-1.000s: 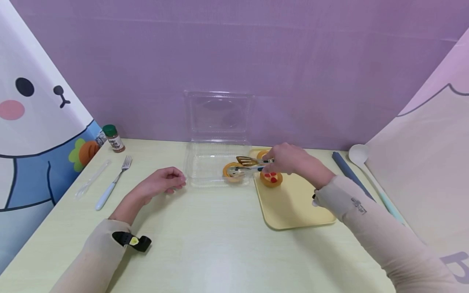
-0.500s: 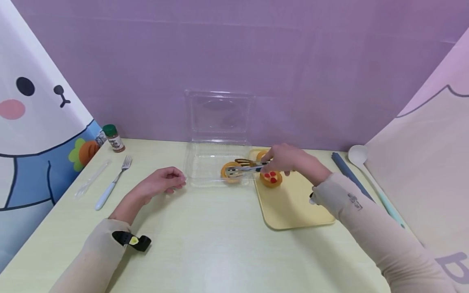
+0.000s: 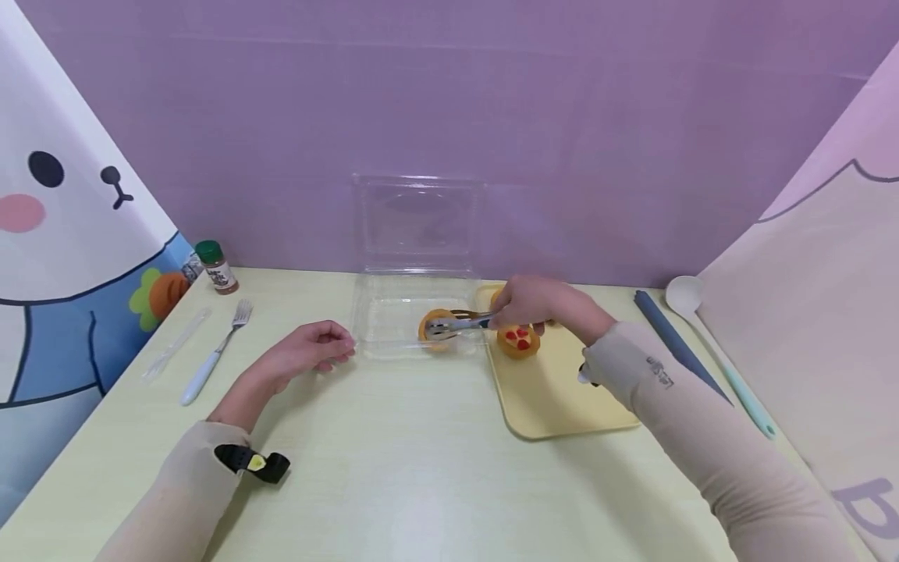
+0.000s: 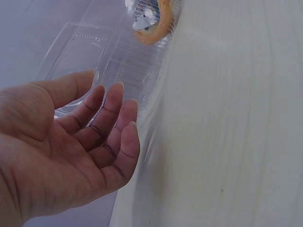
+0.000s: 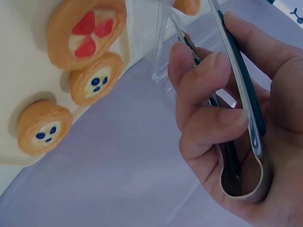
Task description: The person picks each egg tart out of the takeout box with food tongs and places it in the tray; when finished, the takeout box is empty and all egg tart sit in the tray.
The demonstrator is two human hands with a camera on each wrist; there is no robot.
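Observation:
My right hand (image 3: pixel 537 304) grips a pair of metal tongs (image 3: pixel 467 321), the thumb on one arm and the curled fingers round the other. The tongs' slotted head overlaps a round tart (image 3: pixel 437 314) in the base of a hinged clear plastic container (image 3: pixel 389 312), whose lid stands up at the back. In the left wrist view, that tart (image 4: pixel 163 23) shows a pale filling with blue dots. My left hand (image 3: pixel 309 349) lies at the container's left front corner, its fingers loosely bent and holding nothing.
A yellow tray (image 3: pixel 562 398) carries a red-topped tart (image 5: pixel 87 33) and two blue-dotted tarts (image 5: pixel 45 127). At right lie a dark blue rod (image 3: pixel 674 339) and a ladle (image 3: pixel 723 351). Left are a fork (image 3: pixel 218 351), a wrapped clear utensil (image 3: pixel 175 343) and a green-capped jar (image 3: pixel 218 269).
My right hand has shifted slightly left with the tongs, and the tart under them has moved left inside the container. The tongs' two heads look closer together. My left hand stays in place.

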